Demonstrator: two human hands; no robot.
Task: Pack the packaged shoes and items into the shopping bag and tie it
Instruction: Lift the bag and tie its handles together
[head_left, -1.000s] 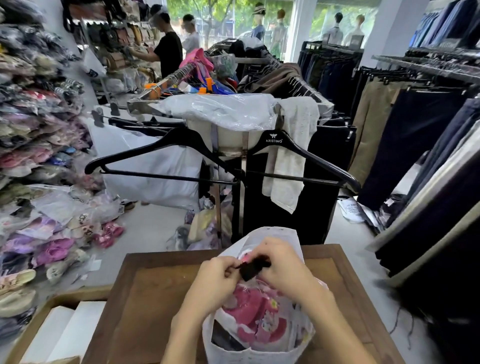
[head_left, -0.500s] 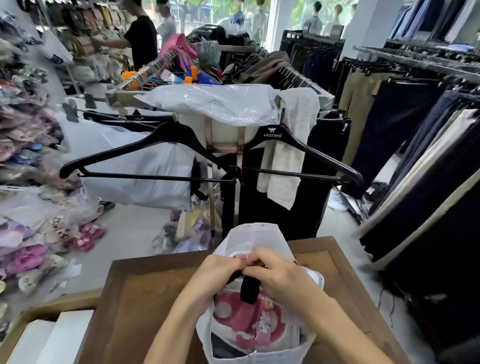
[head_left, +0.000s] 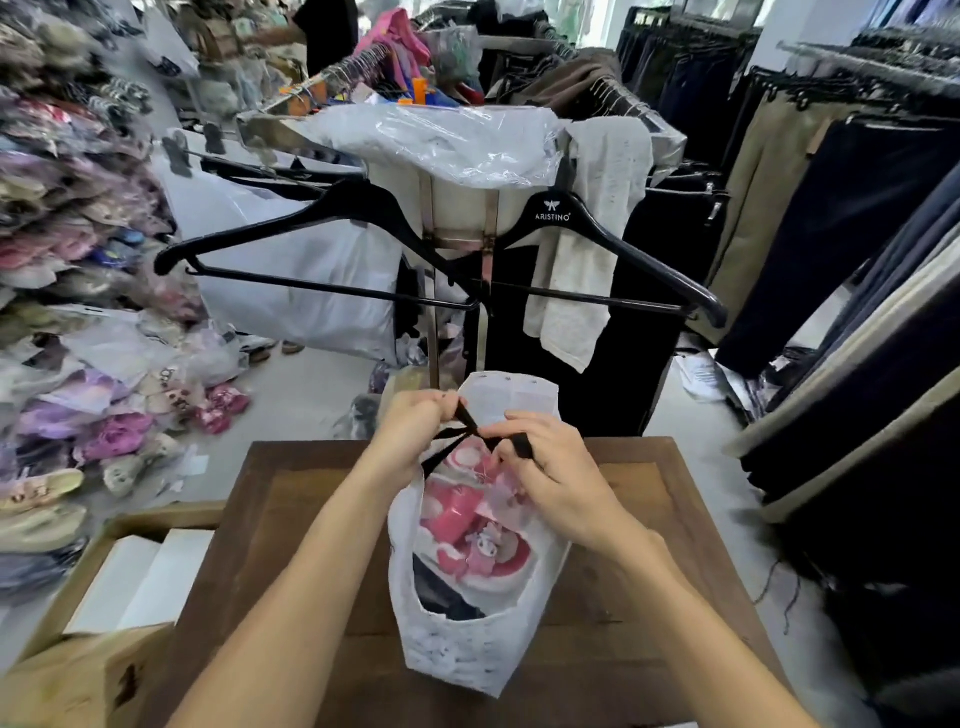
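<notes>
Clothing shop floor: bagged slippers (head_left: 78, 322) heaped at far left, black hangers (head_left: 363, 228) on a rack beyond the brown wooden tabletop (head_left: 291, 519), dark trousers (head_left: 841, 218) hanging at right. White shopping bag (head_left: 462, 644) stands upright mid-tabletop, pink packaged shoes (head_left: 467, 540) visible inside. Above its mouth, left hand (head_left: 415, 426) grip pinches one end of the black ribbon (head_left: 457, 434), right hand (head_left: 550, 478) grip pinches the other; strands cross between them.
</notes>
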